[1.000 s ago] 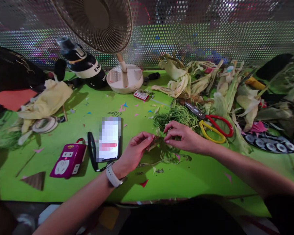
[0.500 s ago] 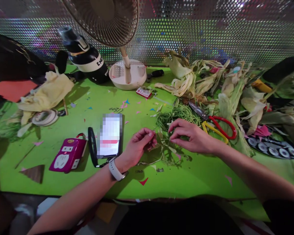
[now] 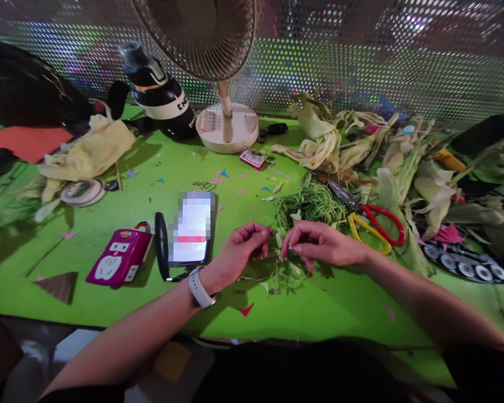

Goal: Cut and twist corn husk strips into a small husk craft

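My left hand (image 3: pixel 248 247), with a pale watch (image 3: pixel 201 288) on its wrist, is closed in a pinch. Whatever its fingertips hold is too small to make out. Just to the right, my right hand (image 3: pixel 325 243) hangs palm down with loosely bent fingers apart; nothing shows clearly between them. Loose green plant sprigs (image 3: pixel 292 280) lie under and between both hands. Behind the right hand is a coil of thin green stems (image 3: pixel 319 202). Scissors (image 3: pixel 372 221) with one red and one yellow handle lie beside that coil, blades pointing up and left.
A phone (image 3: pixel 193 226), a dark upright strap-like object (image 3: pixel 161 246) and a purple power socket (image 3: pixel 120 257) lie left. A fan (image 3: pixel 229 131) and black bottle (image 3: pixel 163 103) stand behind. Dried husks (image 3: pixel 319 140) fill the back right. A tape roll (image 3: pixel 83 193) and paper scraps dot the green table (image 3: pixel 151 305).
My right hand has moved slightly left and down, closer to my left hand, its fingers bending over the sprigs. My left hand keeps its pinch. The view has shifted a little.
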Demonstrator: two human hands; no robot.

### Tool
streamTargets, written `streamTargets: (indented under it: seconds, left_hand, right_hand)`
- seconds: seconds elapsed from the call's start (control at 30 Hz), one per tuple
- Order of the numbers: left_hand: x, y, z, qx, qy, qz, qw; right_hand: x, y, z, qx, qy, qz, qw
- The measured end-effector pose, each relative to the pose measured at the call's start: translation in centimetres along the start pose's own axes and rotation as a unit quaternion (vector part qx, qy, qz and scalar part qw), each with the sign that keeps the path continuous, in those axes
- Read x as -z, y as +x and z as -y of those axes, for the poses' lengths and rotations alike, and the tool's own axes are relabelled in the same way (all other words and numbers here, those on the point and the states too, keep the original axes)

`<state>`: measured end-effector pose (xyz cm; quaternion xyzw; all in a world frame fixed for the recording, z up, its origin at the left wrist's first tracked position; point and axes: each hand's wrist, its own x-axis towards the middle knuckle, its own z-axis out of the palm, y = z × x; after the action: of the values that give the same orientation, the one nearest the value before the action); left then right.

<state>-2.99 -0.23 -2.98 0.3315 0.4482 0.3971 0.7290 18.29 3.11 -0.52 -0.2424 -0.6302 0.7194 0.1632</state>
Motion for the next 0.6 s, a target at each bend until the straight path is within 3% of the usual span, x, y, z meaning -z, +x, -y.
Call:
streamTargets:
  seconds: [0.23,0.6]
  left_hand:
    - [0.5,0.0,0.1,-0.019,0.033,0.028,0.999]
    - [0.4,-0.4,0.0,-0.019,0.041,0.013,0.999]
  right_hand:
    - [1.2,-0.3,0.8,-0.031,-0.163,-0.010,0.986]
    - [1.0,-0.1,0.8,-0.010,-0.277,0.013,0.961]
